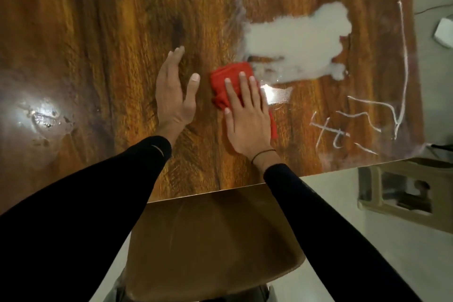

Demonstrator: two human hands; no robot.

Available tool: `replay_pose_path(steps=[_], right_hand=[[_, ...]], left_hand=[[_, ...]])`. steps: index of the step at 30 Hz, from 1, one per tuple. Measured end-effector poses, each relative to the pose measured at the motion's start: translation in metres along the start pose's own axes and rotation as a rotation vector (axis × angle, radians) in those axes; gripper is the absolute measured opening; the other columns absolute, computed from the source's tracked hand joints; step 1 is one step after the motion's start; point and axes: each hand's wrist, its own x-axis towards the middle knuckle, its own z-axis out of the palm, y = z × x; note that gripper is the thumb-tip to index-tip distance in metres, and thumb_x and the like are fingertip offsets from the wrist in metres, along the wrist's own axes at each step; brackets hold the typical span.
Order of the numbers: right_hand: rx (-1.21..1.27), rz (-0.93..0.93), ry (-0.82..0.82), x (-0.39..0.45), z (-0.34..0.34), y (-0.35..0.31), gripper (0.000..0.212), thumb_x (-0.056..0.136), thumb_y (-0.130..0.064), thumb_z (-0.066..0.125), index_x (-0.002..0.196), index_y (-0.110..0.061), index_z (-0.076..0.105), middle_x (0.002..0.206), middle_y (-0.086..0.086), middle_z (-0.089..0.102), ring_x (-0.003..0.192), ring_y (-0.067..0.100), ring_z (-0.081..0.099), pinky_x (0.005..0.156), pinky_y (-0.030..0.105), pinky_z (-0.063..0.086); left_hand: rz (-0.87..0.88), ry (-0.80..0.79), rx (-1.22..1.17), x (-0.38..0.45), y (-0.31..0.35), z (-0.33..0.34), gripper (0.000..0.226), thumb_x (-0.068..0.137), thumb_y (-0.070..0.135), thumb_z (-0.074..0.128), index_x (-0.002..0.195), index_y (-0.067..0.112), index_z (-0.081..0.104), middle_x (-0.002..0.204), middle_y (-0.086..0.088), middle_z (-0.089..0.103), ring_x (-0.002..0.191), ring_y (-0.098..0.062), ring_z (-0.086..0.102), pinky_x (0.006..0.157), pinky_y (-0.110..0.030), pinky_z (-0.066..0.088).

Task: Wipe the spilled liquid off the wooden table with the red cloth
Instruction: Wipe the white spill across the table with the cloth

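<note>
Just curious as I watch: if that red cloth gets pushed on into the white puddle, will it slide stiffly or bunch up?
The red cloth looks soft: it already lies in folds under the flat right hand, so it would likely bunch. Its far edge touches the spilled liquid, so it probably soaks and drags. The glossy wooden table should let it slide.

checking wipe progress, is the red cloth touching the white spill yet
Touching. In the head view the far corner of the red cloth, pressed flat under the right hand, meets the near edge of the white spill with no wood showing between.
</note>
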Motion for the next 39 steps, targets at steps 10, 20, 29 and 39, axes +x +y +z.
replay_pose_path(steps=[10,20,29,39], right_hand=[[-0.021,0.299,-0.006,-0.077,0.01,-0.007,0.068,0.12,-0.045,0.027,0.183,-0.022,0.014,0.19,0.012,0.001,0.177,0.037,0.002,0.141,0.062,0.011],[0.009,-0.008,0.025,0.079,-0.008,0.03,0.067,0.119,-0.043,0.032,0.182,-0.022,0.02,0.189,0.015,0.011,0.176,0.038,0.009,0.142,0.06,0.011],[0.009,0.334,0.037,-0.017,-0.013,0.059,0.07,0.119,-0.043,0.03,0.182,-0.019,0.013,0.19,0.016,0.004,0.176,0.039,0.004,0.142,0.061,0.011],[-0.05,-0.393,-0.104,0.105,-0.021,0.045,0.068,0.12,-0.041,0.03,0.183,-0.022,0.013,0.19,0.016,0.004,0.177,0.036,0.003,0.142,0.059,0.008]], left_hand=[[0.122,-0.106,0.57,0.003,0.002,0.018,0.065,0.113,0.035,0.037,0.175,0.02,0.028,0.186,-0.015,0.016,0.172,-0.032,0.015,0.138,-0.054,0.015],[0.083,-0.106,0.555,0.002,0.002,0.022,0.073,0.116,0.056,0.029,0.176,0.014,0.025,0.185,-0.012,0.019,0.173,-0.03,0.016,0.139,-0.052,0.013],[0.07,-0.113,0.587,0.004,0.011,0.029,0.071,0.116,0.048,0.03,0.177,0.011,0.024,0.186,-0.016,0.01,0.173,-0.035,0.012,0.139,-0.054,0.011],[-0.122,0.031,0.496,0.028,0.026,0.053,0.071,0.117,0.05,0.02,0.176,0.012,0.027,0.187,-0.009,0.015,0.174,-0.025,0.011,0.14,-0.05,0.008]])
